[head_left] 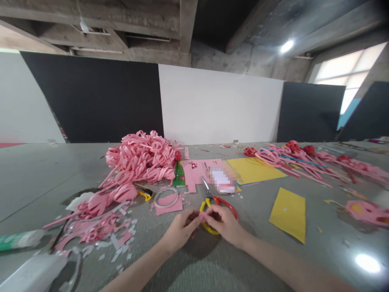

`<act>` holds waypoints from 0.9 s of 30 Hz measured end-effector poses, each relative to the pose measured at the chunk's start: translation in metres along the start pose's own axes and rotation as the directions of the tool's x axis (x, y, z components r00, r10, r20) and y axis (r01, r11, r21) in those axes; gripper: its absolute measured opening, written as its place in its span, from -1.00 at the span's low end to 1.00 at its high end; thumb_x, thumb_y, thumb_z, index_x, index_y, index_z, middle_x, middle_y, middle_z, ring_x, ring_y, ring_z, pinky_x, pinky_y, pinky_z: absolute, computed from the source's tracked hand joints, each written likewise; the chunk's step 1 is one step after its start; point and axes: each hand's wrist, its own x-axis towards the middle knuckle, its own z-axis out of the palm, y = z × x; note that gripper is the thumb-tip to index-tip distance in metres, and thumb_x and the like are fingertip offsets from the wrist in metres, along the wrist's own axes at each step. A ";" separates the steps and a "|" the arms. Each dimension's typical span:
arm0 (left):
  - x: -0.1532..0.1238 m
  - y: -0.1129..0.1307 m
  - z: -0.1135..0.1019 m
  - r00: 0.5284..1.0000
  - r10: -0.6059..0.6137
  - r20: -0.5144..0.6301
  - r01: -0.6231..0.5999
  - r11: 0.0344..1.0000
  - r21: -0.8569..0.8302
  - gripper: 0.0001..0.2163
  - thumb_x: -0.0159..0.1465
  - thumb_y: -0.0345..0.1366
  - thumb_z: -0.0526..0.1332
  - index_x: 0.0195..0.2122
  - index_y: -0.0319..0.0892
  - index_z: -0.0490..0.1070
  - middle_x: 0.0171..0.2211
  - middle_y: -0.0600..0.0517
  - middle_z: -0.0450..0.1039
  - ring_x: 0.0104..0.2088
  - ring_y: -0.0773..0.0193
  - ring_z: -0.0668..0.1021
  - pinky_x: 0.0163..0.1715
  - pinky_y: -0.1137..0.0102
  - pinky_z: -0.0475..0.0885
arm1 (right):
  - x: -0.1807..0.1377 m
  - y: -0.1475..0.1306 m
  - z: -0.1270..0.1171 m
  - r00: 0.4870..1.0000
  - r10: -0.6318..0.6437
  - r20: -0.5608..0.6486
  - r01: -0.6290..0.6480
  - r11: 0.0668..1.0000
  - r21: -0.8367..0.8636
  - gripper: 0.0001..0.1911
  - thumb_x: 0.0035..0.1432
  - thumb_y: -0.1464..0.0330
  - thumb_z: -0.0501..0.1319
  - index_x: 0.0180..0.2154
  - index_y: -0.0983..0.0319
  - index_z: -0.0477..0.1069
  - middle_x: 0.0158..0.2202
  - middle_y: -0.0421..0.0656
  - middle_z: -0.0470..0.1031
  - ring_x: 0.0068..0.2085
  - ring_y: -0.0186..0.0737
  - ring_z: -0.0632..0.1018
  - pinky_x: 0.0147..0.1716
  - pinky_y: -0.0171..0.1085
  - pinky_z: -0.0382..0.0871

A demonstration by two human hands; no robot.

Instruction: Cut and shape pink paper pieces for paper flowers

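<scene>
My left hand (181, 230) and my right hand (227, 225) meet at the fingertips low in the middle of the head view. Both are closed in a pinch on a small pink piece (202, 216) that looks like paper; the fingers cover most of it. Right behind and partly under my hands lie scissors (207, 188), blades pointing away, with one yellow and one red handle. A roll of white tape (165, 197) rests on a pink paper square (169, 209) to the left. Beyond the scissors is a phone-like object (223, 179) with a blurred screen.
A big heap of pink paper-strip flowers (146, 156) stands back left, a yellow-and-black cutter (144, 192) beside it. Paper scraps (97, 229), a green-and-white tube (21, 240) and a white box (36, 272) lie left. Yellow sheets (289, 215) and more pink flowers (291, 156) are right.
</scene>
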 end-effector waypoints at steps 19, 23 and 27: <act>0.002 0.000 -0.003 0.995 -0.076 -0.070 0.070 0.994 -0.082 -0.67 0.11 -0.06 0.06 -0.61 -0.24 0.24 -0.76 0.17 0.15 -0.74 0.47 0.22 -0.72 0.54 0.07 | 0.009 0.006 -0.016 0.962 0.137 -0.234 -0.271 0.516 -0.812 -0.72 -0.02 0.26 0.13 -0.31 0.35 0.29 -0.40 0.05 0.43 -0.38 -0.03 0.49 -0.49 -0.25 0.23; 0.002 0.003 -0.004 0.993 -0.090 -0.079 0.081 0.990 -0.112 -0.66 0.07 -0.04 0.08 -0.63 -0.23 0.24 -0.78 0.17 0.15 -0.76 0.47 0.21 -0.72 0.53 0.05 | 0.010 0.014 -0.010 0.953 0.182 -0.243 -0.304 0.575 -0.759 -0.80 -0.06 0.36 0.14 -0.35 0.34 0.31 -0.44 0.02 0.45 -0.40 -0.04 0.50 -0.50 -0.27 0.22; 0.003 0.002 -0.005 0.991 -0.089 -0.095 0.074 0.985 -0.155 -0.67 0.07 -0.05 0.09 -0.63 -0.24 0.24 -0.79 0.17 0.16 -0.76 0.48 0.20 -0.72 0.53 0.04 | 0.007 0.015 -0.011 0.939 0.141 -0.315 -0.325 0.667 -0.670 -0.76 -0.18 0.39 0.18 -0.36 0.31 0.31 -0.48 -0.05 0.45 -0.44 -0.09 0.48 -0.49 -0.29 0.22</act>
